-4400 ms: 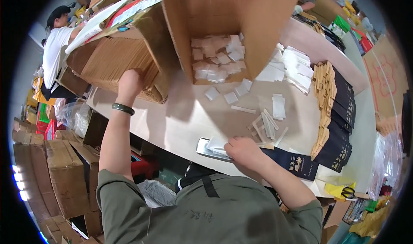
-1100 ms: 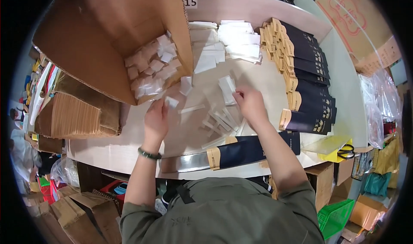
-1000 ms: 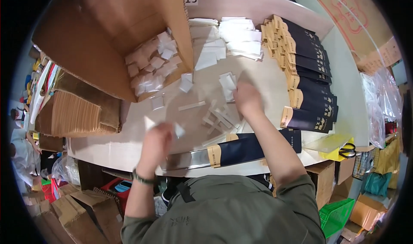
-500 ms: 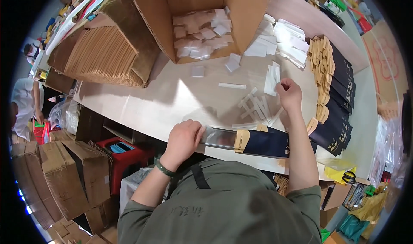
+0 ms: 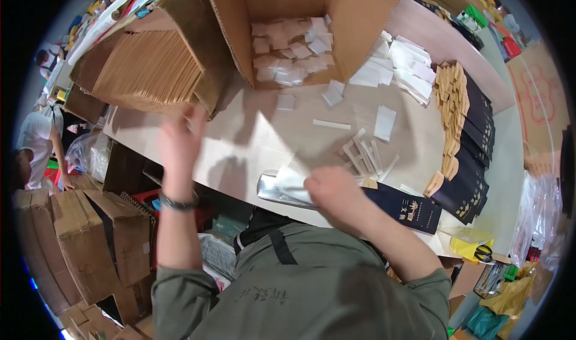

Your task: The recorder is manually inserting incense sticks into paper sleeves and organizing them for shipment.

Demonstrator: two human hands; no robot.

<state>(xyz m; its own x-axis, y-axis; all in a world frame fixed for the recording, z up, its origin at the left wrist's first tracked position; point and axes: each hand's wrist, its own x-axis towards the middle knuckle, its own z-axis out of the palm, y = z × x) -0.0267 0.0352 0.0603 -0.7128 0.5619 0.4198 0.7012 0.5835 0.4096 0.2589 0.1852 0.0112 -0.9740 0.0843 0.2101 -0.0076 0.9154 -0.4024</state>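
Observation:
My left hand (image 5: 182, 136) is raised beside the box of upright cardboard sheets (image 5: 147, 70); its fingers are smeared by motion. My right hand (image 5: 337, 193) is closed on a white paper packet (image 5: 290, 179), held low over the left part of a shiny clear plastic piece (image 5: 268, 189). That plastic piece lies at the table's near edge, in line with a dark navy printed sleeve (image 5: 411, 208). The right hand hides where the two meet. Beyond it lie several thin pale strips (image 5: 365, 154) and another white packet (image 5: 385, 123).
An open carton (image 5: 231, 34) of small translucent packets stands at the back. White packets (image 5: 414, 64) are piled to its right. Navy sleeves with tan ends (image 5: 465, 181) are stacked along the right side. Scissors (image 5: 483, 253) lie at the right front. A co-worker (image 5: 42, 139) is at far left.
My left hand has left the plastic piece and moved up and left to the box of cardboard sheets. My right hand has brought a white packet from the tabletop to over the plastic piece.

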